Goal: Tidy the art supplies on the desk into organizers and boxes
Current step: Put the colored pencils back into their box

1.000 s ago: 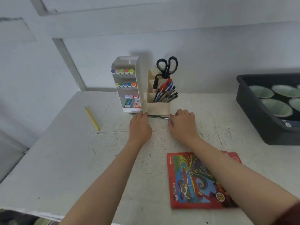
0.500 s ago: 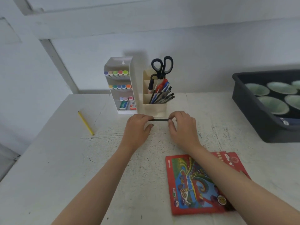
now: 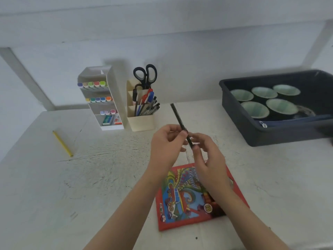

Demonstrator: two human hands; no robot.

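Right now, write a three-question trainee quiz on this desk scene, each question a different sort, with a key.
1. True or false: the yellow pencil lies on the desk left of the white marker rack, away from both hands.
2. Which hand grips the dark pencil? A) only the left hand B) only the right hand C) both hands
3. Fill in: the scissors stand handles-up in the beige pen ______.

Key
1. True
2. C; both pinch its lower part, and the pencil slants up and away.
3. holder
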